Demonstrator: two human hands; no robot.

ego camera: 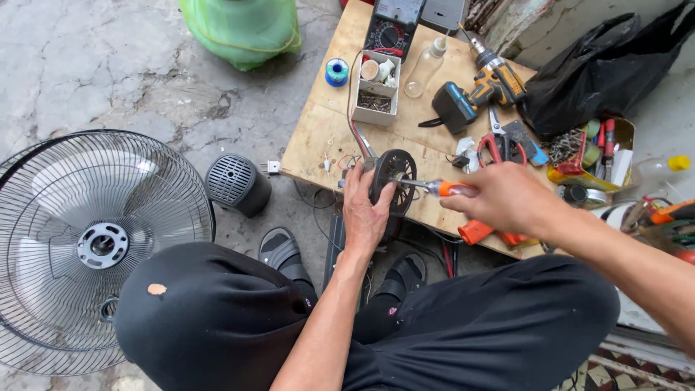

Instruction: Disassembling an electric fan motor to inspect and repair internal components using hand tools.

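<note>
My left hand [365, 210] grips a round black fan motor [394, 172] standing on edge at the near edge of a low wooden board [326, 123]. My right hand [503, 197] holds an orange-handled screwdriver [443, 188], its metal tip against the centre of the motor. Thin wires trail from the motor across the board to the left.
A fan grille with blades [94, 239] lies on the concrete at left, a black motor cover [237, 185] beside it. The board carries a multimeter [393, 25], cordless drill [481, 90], red scissors [499, 145], a small parts box [376, 90] and solder spool [337, 72]. A black bag [608, 65] sits at right.
</note>
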